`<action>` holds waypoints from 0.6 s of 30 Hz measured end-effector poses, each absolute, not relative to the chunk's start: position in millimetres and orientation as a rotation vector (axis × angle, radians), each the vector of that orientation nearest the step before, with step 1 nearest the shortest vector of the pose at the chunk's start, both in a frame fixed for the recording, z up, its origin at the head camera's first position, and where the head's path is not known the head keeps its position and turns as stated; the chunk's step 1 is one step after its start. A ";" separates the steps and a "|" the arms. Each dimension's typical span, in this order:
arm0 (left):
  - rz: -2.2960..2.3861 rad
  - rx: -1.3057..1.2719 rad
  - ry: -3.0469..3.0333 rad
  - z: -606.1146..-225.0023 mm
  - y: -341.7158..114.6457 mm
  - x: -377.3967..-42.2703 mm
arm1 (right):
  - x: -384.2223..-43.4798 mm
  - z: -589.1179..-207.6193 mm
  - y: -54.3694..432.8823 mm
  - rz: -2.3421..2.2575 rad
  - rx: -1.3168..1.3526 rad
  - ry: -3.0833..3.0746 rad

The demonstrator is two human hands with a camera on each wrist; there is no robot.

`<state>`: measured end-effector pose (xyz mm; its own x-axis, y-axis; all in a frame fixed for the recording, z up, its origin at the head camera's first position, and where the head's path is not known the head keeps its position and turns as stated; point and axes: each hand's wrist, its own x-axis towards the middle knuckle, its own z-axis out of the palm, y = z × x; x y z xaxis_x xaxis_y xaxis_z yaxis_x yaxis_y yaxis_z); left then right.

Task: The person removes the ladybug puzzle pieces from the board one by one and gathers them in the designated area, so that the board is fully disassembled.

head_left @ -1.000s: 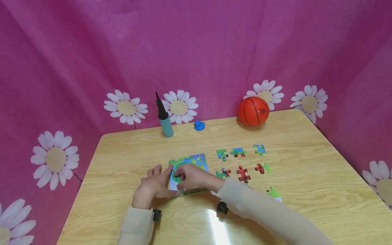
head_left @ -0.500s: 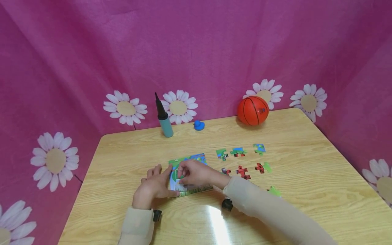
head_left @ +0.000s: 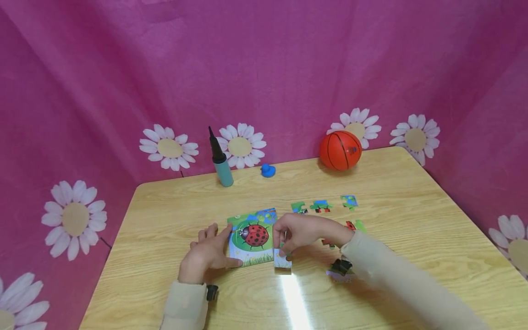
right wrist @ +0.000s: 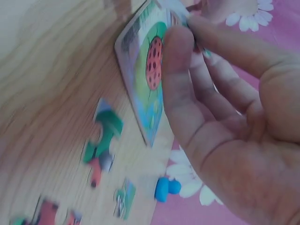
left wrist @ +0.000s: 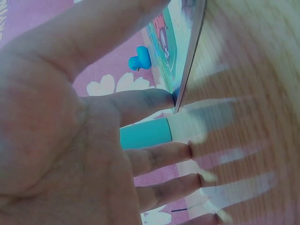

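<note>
A: Head view. What's in hand?

B: Right hand [head_left: 303,232], centre frame, pinches a small puzzle piece [head_left: 282,259] by its top edge; the piece hangs just right of the ladybug board [head_left: 252,239], low end close to the table [head_left: 165,211]. Left hand [head_left: 208,251] lies released, fingers straight, thumb and index tip against the board's left edge.

A: Surroundings?

B: Loose pieces [head_left: 321,205] right of the board, partly behind the right hand. Along the back edge: teal pump [head_left: 220,161], blue duck [head_left: 268,170], orange ball [head_left: 341,150]. Pink daisy cloth [head_left: 264,68] behind.

A: Left wrist view?

B: The left hand [left wrist: 70,140] fills the left half. Fingers extended, nothing gripped. Index tip touches the corner of the board [left wrist: 180,61], seen edge-on at top centre. The pump [left wrist: 145,133] shows between fingers, the duck [left wrist: 139,61] above it.

A: Right wrist view?

B: The right hand [right wrist: 234,117] fills the right side, thumb and fingertips closed together at top centre. The pinched piece is mostly hidden there; blurred, only a sliver shows. The board [right wrist: 147,70] sits just left of the fingertips. The loose pieces [right wrist: 101,140] lie lower left, the duck [right wrist: 166,188] at bottom centre.
</note>
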<state>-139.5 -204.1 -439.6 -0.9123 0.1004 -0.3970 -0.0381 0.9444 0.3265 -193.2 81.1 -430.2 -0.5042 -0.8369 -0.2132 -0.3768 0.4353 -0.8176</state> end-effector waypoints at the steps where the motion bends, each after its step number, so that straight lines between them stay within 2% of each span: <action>1: 0.463 0.044 2.681 -439.6 -204.5 -139.6 | -191.6 -429.6 85.4 -0.960 -0.999 2.052; 8: 0.458 0.049 2.685 -440.9 -205.1 -140.5 | -175.3 -434.1 104.8 -0.879 -0.966 1.903; 18: 0.463 0.050 2.692 -440.8 -205.4 -139.7 | -151.8 -431.1 105.4 -0.554 -1.033 2.254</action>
